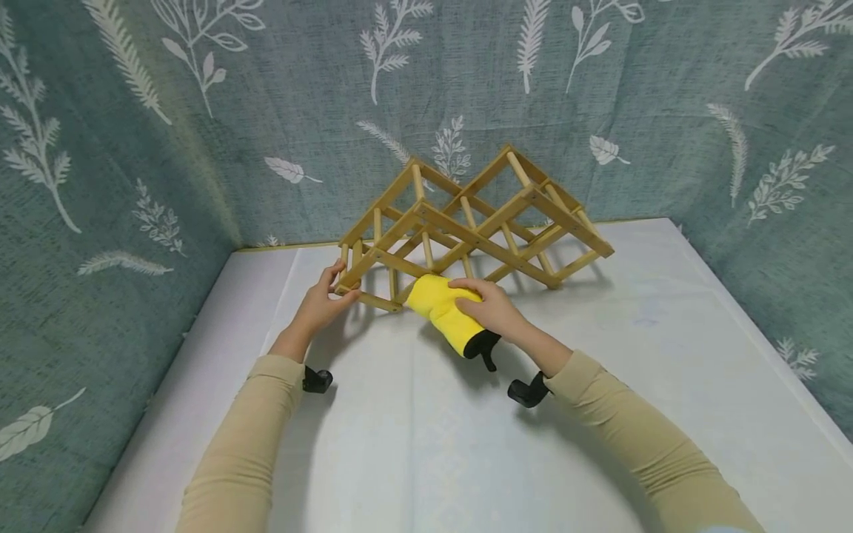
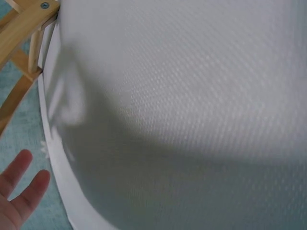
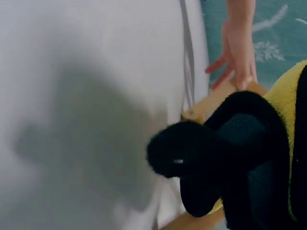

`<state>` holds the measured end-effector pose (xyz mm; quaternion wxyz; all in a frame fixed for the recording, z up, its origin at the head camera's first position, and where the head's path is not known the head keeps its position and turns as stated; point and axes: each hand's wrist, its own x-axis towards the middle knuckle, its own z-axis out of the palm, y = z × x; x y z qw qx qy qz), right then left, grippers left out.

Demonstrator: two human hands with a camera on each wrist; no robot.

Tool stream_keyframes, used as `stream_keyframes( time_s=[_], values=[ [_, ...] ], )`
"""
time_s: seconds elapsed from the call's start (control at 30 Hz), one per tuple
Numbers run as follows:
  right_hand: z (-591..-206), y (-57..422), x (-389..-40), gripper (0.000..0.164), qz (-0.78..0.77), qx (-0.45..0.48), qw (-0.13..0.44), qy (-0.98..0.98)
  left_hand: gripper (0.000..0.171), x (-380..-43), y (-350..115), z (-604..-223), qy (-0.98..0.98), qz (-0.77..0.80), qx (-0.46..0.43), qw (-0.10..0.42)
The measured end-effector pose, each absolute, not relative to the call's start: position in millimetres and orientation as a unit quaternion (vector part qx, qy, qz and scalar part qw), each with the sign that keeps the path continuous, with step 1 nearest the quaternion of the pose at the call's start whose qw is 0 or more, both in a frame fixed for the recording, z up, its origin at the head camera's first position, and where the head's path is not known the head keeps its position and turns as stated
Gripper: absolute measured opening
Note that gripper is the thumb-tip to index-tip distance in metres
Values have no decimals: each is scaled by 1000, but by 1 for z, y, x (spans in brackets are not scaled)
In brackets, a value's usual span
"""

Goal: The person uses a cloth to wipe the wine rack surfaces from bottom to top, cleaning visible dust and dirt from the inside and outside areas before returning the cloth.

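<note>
A wooden lattice rack [image 1: 476,240], zigzag in outline, stands at the far side of the white surface. My left hand [image 1: 320,303] holds its left end, thumb by the lower corner; the left wrist view shows two spread fingertips [image 2: 36,187] below the wooden bars [image 2: 31,52]. My right hand [image 1: 493,307] grips a yellow soft cloth piece [image 1: 440,303] with a black end and a dangling black strap, its far end at the rack's front lower edge. In the right wrist view its black fuzzy end [image 3: 244,120] hides my right fingers; the left hand [image 3: 237,52] shows beyond, at the wood.
Blue-green cloth with white leaf prints [image 1: 426,111] hangs behind the rack and along both sides. A white covered surface [image 1: 413,429] lies under it all. Black wrist-worn cameras [image 1: 526,390] jut from both wrists, close above the surface.
</note>
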<state>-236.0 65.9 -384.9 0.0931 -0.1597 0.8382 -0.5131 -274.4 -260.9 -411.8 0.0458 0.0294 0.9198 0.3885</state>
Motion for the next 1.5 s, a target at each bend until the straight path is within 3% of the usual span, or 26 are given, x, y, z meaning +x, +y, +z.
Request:
stream_keyframes(
  time_s=[0.33, 0.5, 0.7, 0.93, 1.07, 1.3, 1.5],
  values=[
    [-369, 156, -209, 48, -522, -136, 55, 840, 75, -272, -260, -403, 945, 315, 71, 52],
    [-364, 208, -191, 56, -491, -94, 27, 866, 79, -270, -247, -383, 948, 294, 119, 7],
    [-367, 259, -171, 59, -450, -46, -5, 892, 82, -272, -205, -341, 936, 330, 111, -41],
    [-376, 308, -160, 59, -438, 37, -60, 896, 87, -278, -132, -296, 915, 397, 72, -6],
    [-381, 326, -158, 58, -449, 75, -75, 887, 85, -285, -102, -291, 912, 407, 46, -26],
    [-387, 336, -158, 60, -442, 102, -78, 888, 65, -289, -84, -296, 905, 407, 16, -121],
    [-387, 339, -160, 63, -413, 100, -71, 902, 56, -290, -102, -299, 871, 474, 63, -113]
  ],
)
